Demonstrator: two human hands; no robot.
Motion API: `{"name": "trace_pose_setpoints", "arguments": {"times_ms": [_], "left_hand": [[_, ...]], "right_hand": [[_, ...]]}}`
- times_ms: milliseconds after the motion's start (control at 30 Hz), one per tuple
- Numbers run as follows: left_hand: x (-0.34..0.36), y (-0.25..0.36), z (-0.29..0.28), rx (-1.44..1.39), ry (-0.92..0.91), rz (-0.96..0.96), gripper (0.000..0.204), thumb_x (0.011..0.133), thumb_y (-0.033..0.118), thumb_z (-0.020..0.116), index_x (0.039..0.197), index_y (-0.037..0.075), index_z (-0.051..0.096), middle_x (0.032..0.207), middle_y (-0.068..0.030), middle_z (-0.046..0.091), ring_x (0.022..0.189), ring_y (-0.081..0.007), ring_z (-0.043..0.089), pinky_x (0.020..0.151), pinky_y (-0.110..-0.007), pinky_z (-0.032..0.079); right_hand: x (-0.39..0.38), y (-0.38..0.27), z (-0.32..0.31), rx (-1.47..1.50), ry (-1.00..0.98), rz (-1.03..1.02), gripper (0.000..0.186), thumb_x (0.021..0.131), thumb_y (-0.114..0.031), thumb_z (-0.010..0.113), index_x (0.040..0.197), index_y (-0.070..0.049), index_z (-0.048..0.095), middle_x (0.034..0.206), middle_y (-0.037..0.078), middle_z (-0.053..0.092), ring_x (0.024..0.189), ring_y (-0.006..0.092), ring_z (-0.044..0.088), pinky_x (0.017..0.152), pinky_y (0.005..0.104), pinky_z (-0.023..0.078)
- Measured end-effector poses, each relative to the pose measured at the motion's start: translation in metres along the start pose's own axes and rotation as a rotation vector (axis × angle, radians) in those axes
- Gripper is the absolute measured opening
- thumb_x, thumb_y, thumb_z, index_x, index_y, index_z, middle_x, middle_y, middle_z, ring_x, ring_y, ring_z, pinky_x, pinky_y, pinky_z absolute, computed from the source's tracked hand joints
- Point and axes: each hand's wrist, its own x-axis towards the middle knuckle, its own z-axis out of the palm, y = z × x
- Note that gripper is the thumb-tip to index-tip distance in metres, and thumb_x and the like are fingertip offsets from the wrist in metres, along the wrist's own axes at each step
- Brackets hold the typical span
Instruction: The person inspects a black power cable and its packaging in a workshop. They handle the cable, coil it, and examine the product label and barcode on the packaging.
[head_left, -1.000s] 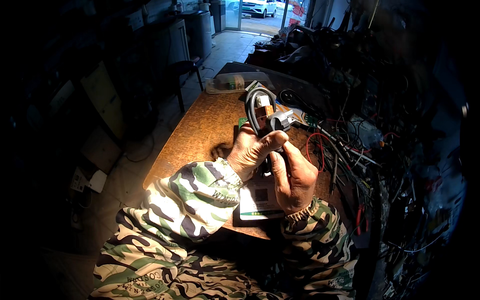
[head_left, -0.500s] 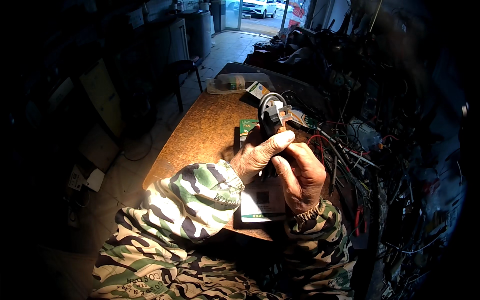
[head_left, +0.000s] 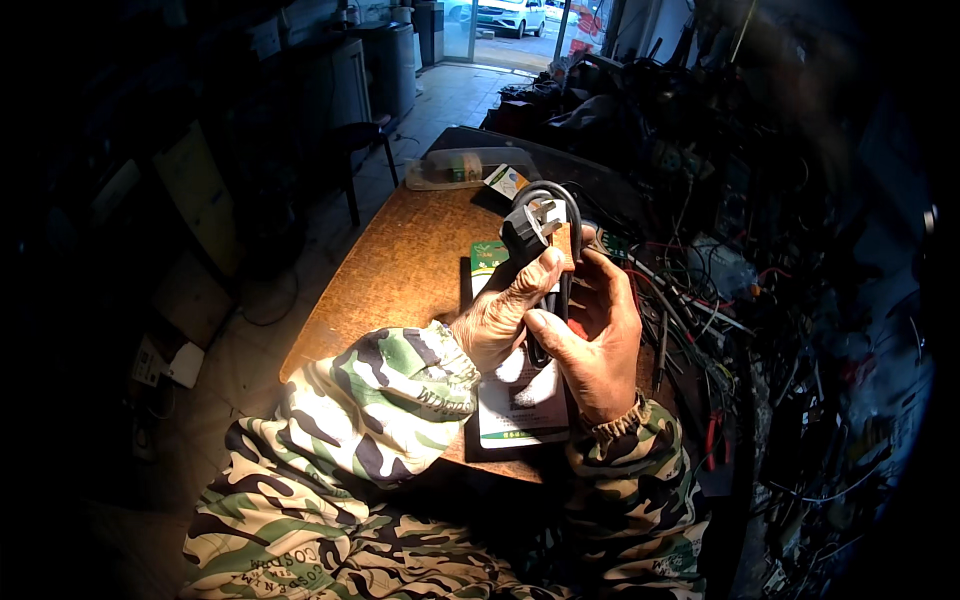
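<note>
A coiled black power cord (head_left: 573, 215) with a dark plug (head_left: 524, 230) is held up over the table, its metal prongs pointing up and to the right. My left hand (head_left: 497, 318) is closed round the lower part of the coil, thumb just below the plug. A small white and brown tag (head_left: 562, 240) shows beside the prongs. My right hand (head_left: 600, 350) grips the coil's right side, with its thumb on the cord and its fingers curled behind it. Beneath both hands lies a white and green flat package (head_left: 523, 420), partly covered by them.
The brown wooden table (head_left: 370, 260) carries a clear plastic tray (head_left: 430, 172) and a small white box (head_left: 505, 181) at its far end. Tangled wires (head_left: 690, 300) and red-handled pliers (head_left: 711, 440) lie on the right. A dark stool (head_left: 352, 140) stands beyond the left edge.
The plug has turned and tilted, so its prongs now point further upward. My right hand has opened somewhat and shifted up along the cord's right side; more of the coil shows.
</note>
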Motion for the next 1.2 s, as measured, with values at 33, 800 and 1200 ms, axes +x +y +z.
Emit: {"name": "trace_pose_setpoints", "arguments": {"times_ms": [33,800,1200], "left_hand": [[0.003,0.0,0.002,0.078,-0.041,0.076,0.075,0.096,0.055,0.064,0.152,0.009,0.04,0.135,-0.0081,0.057,0.123,-0.0178,0.059,0.101,-0.036,0.055],[-0.032,0.05,-0.007,0.956,-0.369,0.174,0.114,0.067,0.055,0.092,0.153,0.002,0.039,0.151,-0.0186,0.044,0.135,-0.0282,0.047,0.115,-0.044,0.039],[-0.101,0.034,-0.017,1.595,-0.415,0.301,0.093,0.07,0.034,0.091,0.146,0.001,0.048,0.153,-0.0268,0.041,0.145,-0.0444,0.035,0.118,-0.054,0.032]], "right_hand": [[0.002,-0.001,0.001,0.089,0.025,0.013,0.071,0.079,-0.012,0.089,0.134,0.006,0.048,0.119,0.016,0.066,0.11,0.0205,0.067,0.093,0.0315,0.056],[-0.018,-0.019,-0.065,0.177,0.072,0.267,0.012,0.089,-0.003,0.062,0.1,-0.001,0.059,0.077,0.002,0.06,0.06,0.0092,0.055,0.055,0.0244,0.047],[-0.108,-0.048,-0.077,0.006,0.04,0.413,0.019,0.086,-0.005,0.063,0.105,0.0,0.061,0.077,-0.001,0.061,0.065,0.007,0.057,0.061,0.0224,0.046]]}}
